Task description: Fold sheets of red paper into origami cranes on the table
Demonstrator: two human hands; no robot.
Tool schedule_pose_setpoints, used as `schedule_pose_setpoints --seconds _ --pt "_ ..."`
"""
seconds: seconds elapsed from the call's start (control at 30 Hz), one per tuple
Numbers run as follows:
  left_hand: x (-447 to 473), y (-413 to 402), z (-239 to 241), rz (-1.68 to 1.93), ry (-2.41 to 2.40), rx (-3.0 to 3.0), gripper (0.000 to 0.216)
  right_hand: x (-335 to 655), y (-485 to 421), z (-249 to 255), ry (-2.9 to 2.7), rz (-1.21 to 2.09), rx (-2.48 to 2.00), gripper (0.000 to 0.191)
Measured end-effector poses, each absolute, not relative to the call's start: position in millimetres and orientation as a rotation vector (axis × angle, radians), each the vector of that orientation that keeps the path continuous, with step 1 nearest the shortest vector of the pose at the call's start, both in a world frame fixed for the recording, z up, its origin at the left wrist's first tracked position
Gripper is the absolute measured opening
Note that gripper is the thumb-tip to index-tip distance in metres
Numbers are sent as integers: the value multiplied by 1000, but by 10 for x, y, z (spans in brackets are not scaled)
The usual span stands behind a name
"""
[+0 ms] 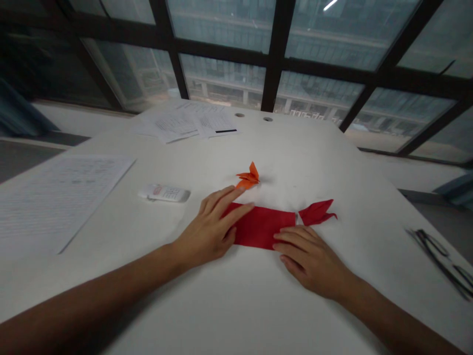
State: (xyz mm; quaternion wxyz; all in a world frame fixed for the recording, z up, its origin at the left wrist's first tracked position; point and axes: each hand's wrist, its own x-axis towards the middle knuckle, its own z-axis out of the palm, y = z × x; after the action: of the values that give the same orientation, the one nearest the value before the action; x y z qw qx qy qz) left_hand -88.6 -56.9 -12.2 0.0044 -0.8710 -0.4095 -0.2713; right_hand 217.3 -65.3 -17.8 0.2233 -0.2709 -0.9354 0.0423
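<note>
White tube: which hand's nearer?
Left. The left hand is to the right of the white tube, apart from it, at the left end of the red paper. The right hand is farther right, at the paper's right end.

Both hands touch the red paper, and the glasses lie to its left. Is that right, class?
Not quite. The head view shows the glasses to the right of the red paper. The left hand and right hand do touch it.
</note>
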Motion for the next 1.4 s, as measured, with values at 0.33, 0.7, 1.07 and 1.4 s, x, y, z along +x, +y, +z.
schedule_pose_setpoints --seconds 0.33,0.7,1.07,1.4 --pt "-849 -538 -76 -609 -989 -3152 30 2172 -626 -190 -2513 186 -909 22" --pt "-849 -545 -31 -612 -1236 -3079 30 2165 -617 -223 -2482 149 -1013 21" --pt "-889 -508 -148 -717 -1154 -3023 18 2204 -604 -242 -2303 141 -1104 47" --pt "-884 -567 -61 -706 -988 -3125 13 2270 -549 -317 -2188 34 -1060 37"
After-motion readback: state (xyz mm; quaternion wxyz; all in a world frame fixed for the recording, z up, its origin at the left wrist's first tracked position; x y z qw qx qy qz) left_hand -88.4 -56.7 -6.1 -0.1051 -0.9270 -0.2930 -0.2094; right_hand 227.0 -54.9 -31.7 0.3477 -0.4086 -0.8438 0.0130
